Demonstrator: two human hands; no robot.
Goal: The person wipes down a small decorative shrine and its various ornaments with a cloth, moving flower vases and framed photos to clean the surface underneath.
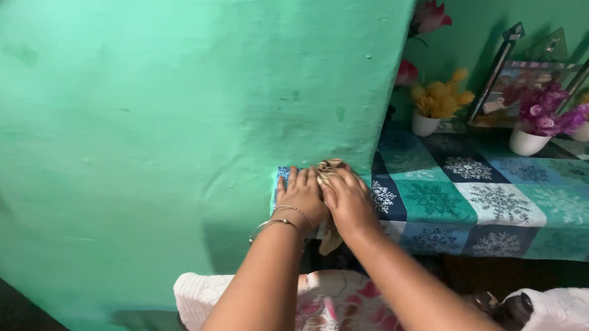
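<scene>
My left hand point(301, 197) lies flat on the near left corner of a shelf covered by a blue and teal snowflake-pattern cloth point(495, 205), right beside a green wall. Bangles sit on that wrist. My right hand point(347, 201) presses down next to it on a crumpled beige cloth point(328, 167), which bunches up above my fingers and hangs a little below the shelf edge. Both hands touch each other.
The green wall point(178, 129) fills the left. At the back of the shelf stand white pots of yellow flowers point(438, 99) and purple flowers point(541, 115), a framed picture point(506, 81) and pink flowers point(429, 17). White and pink patterned fabric point(341, 311) lies below.
</scene>
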